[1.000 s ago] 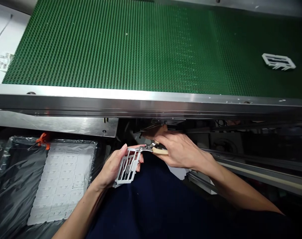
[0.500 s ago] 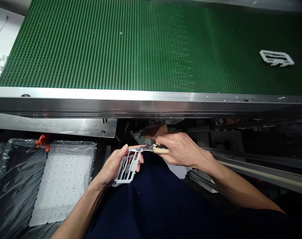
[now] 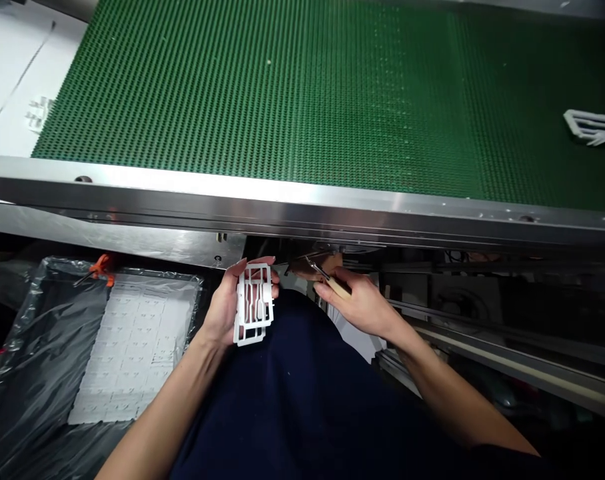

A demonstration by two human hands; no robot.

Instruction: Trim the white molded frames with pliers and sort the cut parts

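Note:
My left hand [image 3: 226, 305] is closed round white slotted plastic frames [image 3: 255, 324], which look like two pieces lying one over the other. Its thumb and fingertips show at the upper edges. To the right, my right hand [image 3: 365, 300] grips side cutters [image 3: 338, 287] by their pale handles. The metal jaws of the cutters point up and left, apart from the plastic. Another white plastic frame [image 3: 595, 128] lies on the green conveyor belt [image 3: 262, 93] at its far right, partly out of view.
A metal rail [image 3: 262, 190] runs along the belt's near side. At the lower left, a bin lined with clear plastic [image 3: 25, 360] holds rows of white pieces [image 3: 132, 340]. An orange-handled tool [image 3: 101, 267] rests on its rim. White bits lie on a white surface [image 3: 12, 73] at upper left.
The cutters have come away from the plastic frame, moving right. My left hand has turned the frames upright, facing me. The view has shifted, and the frame on the belt appears farther right.

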